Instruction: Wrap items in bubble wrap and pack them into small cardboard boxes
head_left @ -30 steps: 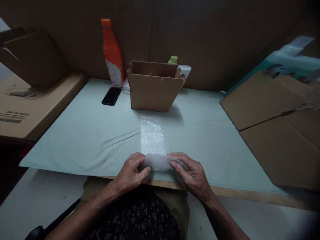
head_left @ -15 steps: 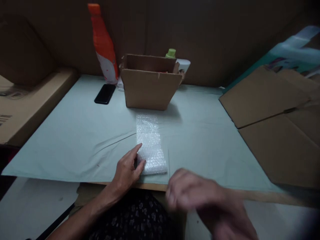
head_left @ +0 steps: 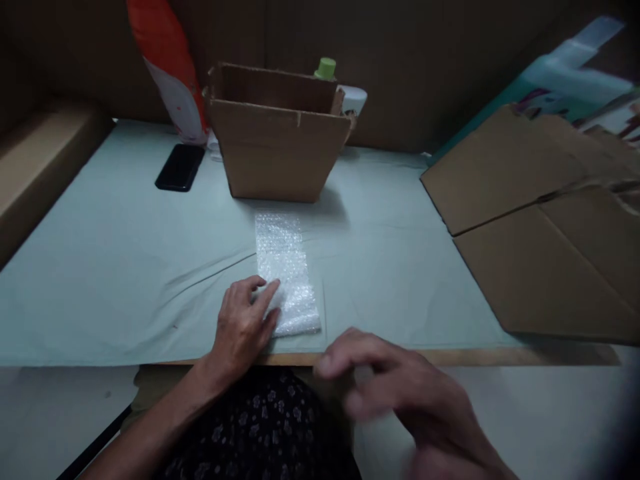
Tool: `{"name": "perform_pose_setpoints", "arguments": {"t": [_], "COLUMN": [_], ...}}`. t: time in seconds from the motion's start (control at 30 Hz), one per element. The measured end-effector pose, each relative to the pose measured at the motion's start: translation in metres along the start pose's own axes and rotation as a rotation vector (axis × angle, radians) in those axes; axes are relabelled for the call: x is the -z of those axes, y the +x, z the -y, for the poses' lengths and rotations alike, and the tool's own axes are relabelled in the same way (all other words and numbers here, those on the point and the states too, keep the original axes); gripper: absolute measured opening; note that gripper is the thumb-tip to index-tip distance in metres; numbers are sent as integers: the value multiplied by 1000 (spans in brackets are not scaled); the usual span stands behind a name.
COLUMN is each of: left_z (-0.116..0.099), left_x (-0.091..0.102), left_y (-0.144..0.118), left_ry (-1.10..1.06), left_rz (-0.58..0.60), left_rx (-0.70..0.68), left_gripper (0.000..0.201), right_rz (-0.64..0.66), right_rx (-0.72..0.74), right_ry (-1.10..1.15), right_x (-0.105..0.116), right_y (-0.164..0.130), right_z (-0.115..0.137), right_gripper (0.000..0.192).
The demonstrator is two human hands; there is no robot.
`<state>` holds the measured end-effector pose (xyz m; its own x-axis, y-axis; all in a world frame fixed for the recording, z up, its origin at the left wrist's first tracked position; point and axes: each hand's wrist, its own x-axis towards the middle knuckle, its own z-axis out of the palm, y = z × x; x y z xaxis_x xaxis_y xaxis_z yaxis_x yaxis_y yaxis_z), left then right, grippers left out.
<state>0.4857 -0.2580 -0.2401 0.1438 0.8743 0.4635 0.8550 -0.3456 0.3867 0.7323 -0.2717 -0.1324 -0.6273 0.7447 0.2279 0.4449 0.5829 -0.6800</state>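
A strip of bubble wrap (head_left: 286,267) lies on the pale green table cover (head_left: 125,267), running from near the table's front edge toward an open cardboard box (head_left: 277,143). Its near end is folded over something that I cannot make out. My left hand (head_left: 243,327) rests flat on the left side of that near end, fingers spread. My right hand (head_left: 395,393) hovers blurred in front of the table edge, fingers loosely curled, holding nothing.
A black phone (head_left: 181,167) lies left of the box, with an orange bottle (head_left: 167,60) behind it. A green-capped bottle (head_left: 325,68) stands behind the box. Flattened cardboard sheets (head_left: 540,213) cover the right side. A long carton (head_left: 35,167) lies at the left.
My right hand has let go of the wrapped end and pulled back off the table toward me. My left hand now presses the wrap down alone. The view has tilted down.
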Motion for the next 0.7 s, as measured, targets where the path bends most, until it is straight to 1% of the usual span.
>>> {"name": "perform_pose_setpoints", "arguments": {"t": [0.03,0.07,0.13,0.23,0.33,0.37,0.43,0.5,0.53,0.63,0.7], "left_z": [0,1,3,8,10,9,7,4,3,3,5], "left_x": [0,1,1,4,14,17,23,26,25,21,19], "left_y": [2,5,11,17,16,13,5,-4,-8,-14,-15], "left_ry": [4,2,-13,-68,-166,-193,-229,-243,-243,-233,-243], "left_rz": [34,79,171,225,249,248,238,238,243,265,278], "left_rx": [-47,-92,-151,-156,-134,-130,-136,-152,-156,-141,-135], "left_gripper": [24,17,14,17,16,21,42,64,70,77,80], "right_rz": [20,36,65,129,138,126,87,48,29,13,66], "right_rx": [47,94,146,193,268,293,335,336,322,266,241], "right_ry": [-26,-76,-241,-424,-517,-531,-526,-473,-429,-304,-276], "right_x": [-6,-15,-33,-54,-63,-63,-63,-61,-60,-54,-50], "right_y": [7,13,19,23,27,29,34,40,43,50,49], "right_z": [-10,-21,-41,-63,-74,-76,-78,-79,-79,-80,-77], "right_gripper": [24,21,27,29,26,25,25,27,28,28,26]}}
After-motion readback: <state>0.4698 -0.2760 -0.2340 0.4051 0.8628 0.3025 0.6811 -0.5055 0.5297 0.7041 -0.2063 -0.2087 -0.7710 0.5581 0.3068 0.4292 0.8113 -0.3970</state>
